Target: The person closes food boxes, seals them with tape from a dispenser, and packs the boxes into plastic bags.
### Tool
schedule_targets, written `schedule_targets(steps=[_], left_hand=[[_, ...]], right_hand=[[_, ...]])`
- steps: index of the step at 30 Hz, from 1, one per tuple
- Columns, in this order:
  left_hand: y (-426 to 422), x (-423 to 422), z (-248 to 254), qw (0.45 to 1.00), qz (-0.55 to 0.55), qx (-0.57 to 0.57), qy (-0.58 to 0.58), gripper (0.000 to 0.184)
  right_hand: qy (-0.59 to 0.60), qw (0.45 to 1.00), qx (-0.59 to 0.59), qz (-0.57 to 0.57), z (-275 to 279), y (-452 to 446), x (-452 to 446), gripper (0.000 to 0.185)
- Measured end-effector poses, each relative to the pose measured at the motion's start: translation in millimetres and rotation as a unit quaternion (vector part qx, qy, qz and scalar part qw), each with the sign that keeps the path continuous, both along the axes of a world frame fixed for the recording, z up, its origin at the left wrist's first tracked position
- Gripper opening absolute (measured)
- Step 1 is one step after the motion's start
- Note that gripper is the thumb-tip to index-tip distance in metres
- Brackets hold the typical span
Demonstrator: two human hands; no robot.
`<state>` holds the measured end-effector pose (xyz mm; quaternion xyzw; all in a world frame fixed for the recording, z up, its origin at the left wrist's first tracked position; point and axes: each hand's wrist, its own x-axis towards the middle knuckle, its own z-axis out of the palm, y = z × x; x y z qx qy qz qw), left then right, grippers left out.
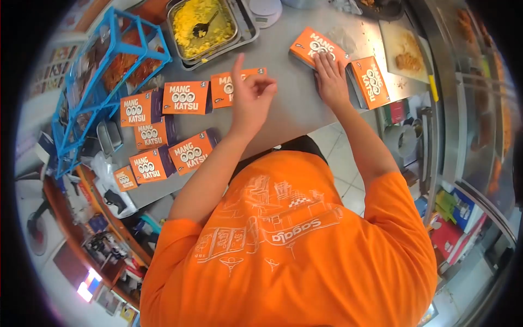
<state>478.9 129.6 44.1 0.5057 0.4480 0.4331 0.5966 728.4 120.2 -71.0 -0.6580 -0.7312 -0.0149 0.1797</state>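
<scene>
So the right hand [330,82] is laid over the orange box [305,46], fingers spread and straight on its printed top, not gripping it; can't tell from here how hard they're pushing, if at all. Honestly, if you're flattening a top like that, I'd use the whole pads and spread the load, since poking with the tips would probably dent the card. Just to the right of those fingers is a second orange box [371,82], corner touching or nearly so, so I'd keep any sideways slide small. The left hand [253,101] is off to the left with its index finger up and the others curled; can't tell if anything's tucked in there. I'd rest it lightly on the box's near edge as a brace. Right behind those curled fingers sits a partly hidden box [221,90], with another box [185,98] just left of it, so watch the wrist. Further out beyond the left fingers there's a tray of yellow food [190,27] on the tabletop [291,103], and past the boxes a blue rack [113,41]; I'd keep sleeves and elbows clear of both.
</scene>
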Motion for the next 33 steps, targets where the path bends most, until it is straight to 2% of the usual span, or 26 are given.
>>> schedule_targets(steps=[2, 4, 6, 8, 14, 24, 33], left_hand=[[12.5, 32.4, -16.3, 0.999, -0.032, -0.015, 0.033, 0.091], [21.3, 55.8, -31.4, 0.993, -0.081, 0.001, 0.086, 0.098], [24.0, 73.2, -36.6, 0.991, -0.081, 0.007, 0.106, 0.101], [26.4, 83.6, -41.0, 0.989, -0.085, 0.011, 0.124, 0.105], [28.6, 98.0, -48.0, 0.987, -0.068, 0.011, 0.144, 0.111], [25.0, 99.4, -52.2, 0.986, -0.077, -0.012, 0.149, 0.116], [33.9, 100.8, -48.8, 0.984, -0.091, -0.012, 0.151, 0.118]], right_hand=[[-0.005, 1.0, 0.012, -0.006, -7.1, -5.6, -2.5, 0.059], [0.054, 0.998, 0.014, 0.027, -4.7, -14.1, -4.3, 0.062], [0.087, 0.996, 0.009, 0.028, -2.6, -21.1, -3.9, 0.063], [0.173, 0.984, -0.01, 0.035, -0.7, -25.1, -2.6, 0.061], [0.238, 0.97, -0.015, 0.035, 5.2, -25.4, -0.5, 0.058], [0.281, 0.958, -0.021, 0.045, 5.6, -24.3, -0.5, 0.058], [0.246, 0.968, -0.014, 0.048, 3.6, -24.2, 1.1, 0.059]])
